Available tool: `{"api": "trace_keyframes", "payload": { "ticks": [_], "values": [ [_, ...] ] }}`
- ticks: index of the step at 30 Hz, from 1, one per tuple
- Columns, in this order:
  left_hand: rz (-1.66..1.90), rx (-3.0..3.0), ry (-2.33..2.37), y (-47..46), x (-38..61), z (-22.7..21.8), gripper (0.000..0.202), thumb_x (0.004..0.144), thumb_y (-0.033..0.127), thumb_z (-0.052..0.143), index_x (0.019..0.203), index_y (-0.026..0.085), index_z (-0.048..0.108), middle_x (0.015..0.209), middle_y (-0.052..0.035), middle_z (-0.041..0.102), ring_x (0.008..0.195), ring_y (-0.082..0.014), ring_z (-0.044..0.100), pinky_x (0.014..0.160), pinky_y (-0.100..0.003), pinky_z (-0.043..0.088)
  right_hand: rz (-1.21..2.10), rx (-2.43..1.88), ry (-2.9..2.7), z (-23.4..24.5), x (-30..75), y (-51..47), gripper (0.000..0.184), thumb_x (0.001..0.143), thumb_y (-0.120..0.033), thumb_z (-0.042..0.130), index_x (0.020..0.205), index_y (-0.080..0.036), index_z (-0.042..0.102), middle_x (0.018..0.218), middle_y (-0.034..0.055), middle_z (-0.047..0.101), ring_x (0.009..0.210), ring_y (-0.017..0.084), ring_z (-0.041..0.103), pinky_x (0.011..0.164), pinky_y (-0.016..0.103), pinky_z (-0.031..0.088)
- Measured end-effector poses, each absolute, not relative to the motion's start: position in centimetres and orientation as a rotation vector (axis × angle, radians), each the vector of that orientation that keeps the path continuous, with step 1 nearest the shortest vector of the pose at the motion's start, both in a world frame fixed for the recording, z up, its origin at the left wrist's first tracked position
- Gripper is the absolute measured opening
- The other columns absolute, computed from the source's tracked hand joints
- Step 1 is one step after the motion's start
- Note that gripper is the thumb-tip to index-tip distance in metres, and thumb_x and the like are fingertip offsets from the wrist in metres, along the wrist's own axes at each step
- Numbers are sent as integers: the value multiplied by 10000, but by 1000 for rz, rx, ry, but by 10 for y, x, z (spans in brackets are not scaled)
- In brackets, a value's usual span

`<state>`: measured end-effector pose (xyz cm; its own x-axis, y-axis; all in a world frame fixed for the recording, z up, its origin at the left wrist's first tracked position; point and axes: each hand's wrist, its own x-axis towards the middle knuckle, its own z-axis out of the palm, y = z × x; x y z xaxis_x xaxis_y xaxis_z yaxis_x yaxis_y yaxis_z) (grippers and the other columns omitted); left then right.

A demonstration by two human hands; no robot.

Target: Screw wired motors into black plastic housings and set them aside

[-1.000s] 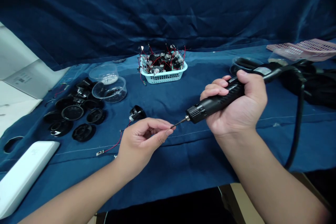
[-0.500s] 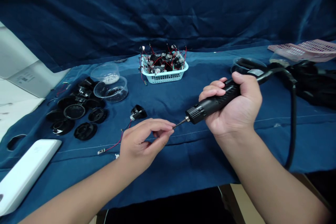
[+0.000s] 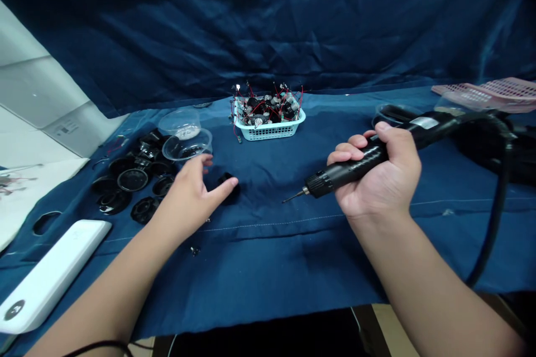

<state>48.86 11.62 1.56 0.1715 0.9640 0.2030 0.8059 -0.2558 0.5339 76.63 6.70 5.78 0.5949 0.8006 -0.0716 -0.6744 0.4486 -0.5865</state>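
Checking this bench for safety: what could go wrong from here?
The right hand grips an electric screwdriver whose bare bit points roughly toward the left hand, so a slip might jab it. The small dark part could get lost against the blue cloth. The cord might snag nearby things.

backdrop: creased navy cloth (image 3: 268, 28) hanging at 12 o'clock | table cover: blue cloth (image 3: 259, 273) spread from 9 to 3 o'clock, stitched seam across it | 10 o'clock: pale grey panel (image 3: 37, 89) | 5 o'clock: pale wooden board (image 3: 389, 332) below the cover's edge | light: soft, even, sheen on folds at 2 o'clock
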Motion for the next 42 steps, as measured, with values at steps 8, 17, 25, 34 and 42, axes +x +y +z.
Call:
{"api": "trace_keyframes", "payload": {
  "ticks": [8, 17, 25, 34, 42],
  "values": [
    [327, 2299, 1494, 126, 493, -12, 579, 845, 507, 787, 1303, 192, 629, 1257, -102, 698, 1187, -314, 660, 1065, -461, 517, 874, -632, -423, 60, 760, 59, 214, 856, -360, 681, 771, -207, 558, 710, -48, 462, 499, 68, 410, 452, 209, 448],
    [782, 2139, 1237, 89, 510, 18, 590, 798, 560, 844, 1160, 241, 505, 1045, -2, 683, 910, -175, 660, 814, -300, 530, 781, -545, -732, 106, 740, 53, 234, 976, -282, 536, 755, -213, 570, 703, -40, 475, 489, 82, 465, 434, 238, 476],
    [715, 2194, 942, 66, 524, 7, 400, 811, 217, 789, 1153, 266, 588, 1074, 14, 717, 925, -159, 695, 819, -277, 535, 783, -622, -791, 106, 730, 15, 86, 845, -257, 697, 812, -257, 618, 684, -68, 486, 399, 71, 429, 358, 288, 443],
    [601, 2093, 901, 58, 530, 5, 472, 721, 184, 800, 1144, 278, 612, 905, 81, 734, 750, -116, 688, 687, -221, 521, 880, -641, -914, 87, 738, 24, 111, 743, -260, 763, 757, -274, 653, 668, -67, 586, 370, 93, 435, 337, 324, 453],
    [625, 2089, 862, 59, 532, 7, 400, 735, 179, 783, 1103, 264, 651, 937, 57, 743, 776, -130, 699, 708, -232, 527, 910, -661, -897, 84, 732, 24, 150, 769, -257, 817, 807, -308, 682, 675, -71, 583, 380, 119, 499, 337, 331, 454]
  ]
}}
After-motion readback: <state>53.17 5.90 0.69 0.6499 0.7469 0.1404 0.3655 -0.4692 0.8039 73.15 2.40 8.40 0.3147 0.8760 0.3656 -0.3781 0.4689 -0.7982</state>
